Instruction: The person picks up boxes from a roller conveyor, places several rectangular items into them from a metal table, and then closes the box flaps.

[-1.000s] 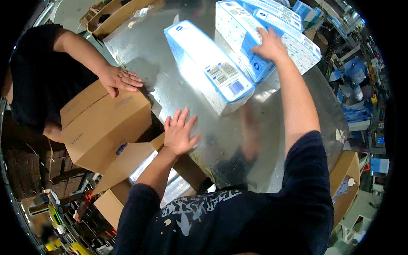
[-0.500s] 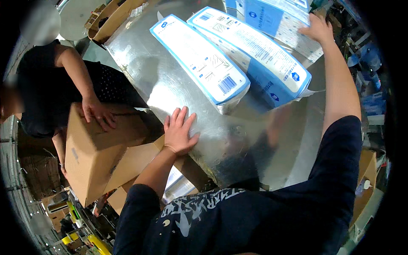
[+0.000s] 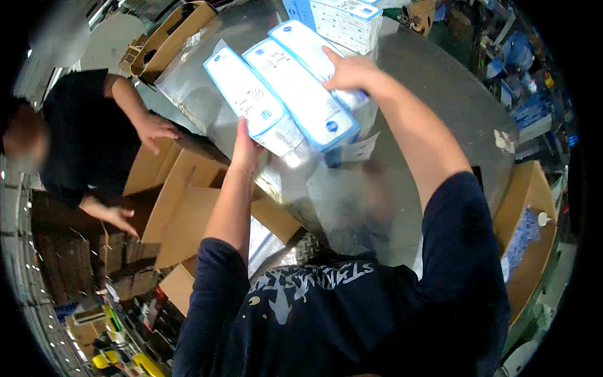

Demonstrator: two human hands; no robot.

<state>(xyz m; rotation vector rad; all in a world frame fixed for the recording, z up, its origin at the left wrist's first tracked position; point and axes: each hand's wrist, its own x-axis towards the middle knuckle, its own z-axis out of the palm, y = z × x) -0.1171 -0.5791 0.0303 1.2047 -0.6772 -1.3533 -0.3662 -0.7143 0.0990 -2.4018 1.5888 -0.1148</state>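
Three long white-and-blue packages lie side by side on the metal table: a left package, a middle package and a right package. My left hand grips the near end of the left package from its outer side, thumb up along the edge and the other fingers mostly hidden. From the opposite side my right hand is closed over the right package, covering part of it. Between the two hands the packages sit close together. Another similar package stands farther back, touched by neither hand.
A co-worker's hands, one upper and one lower, are at the left beside an open cardboard carton against the table. Another carton stands at the right, and a third carton at the back left.
My left hand has gone from lying flat on the table to the left package. The right hand has moved left, bringing the packages together. The co-worker's hand has left the carton, whose flaps now stand open.
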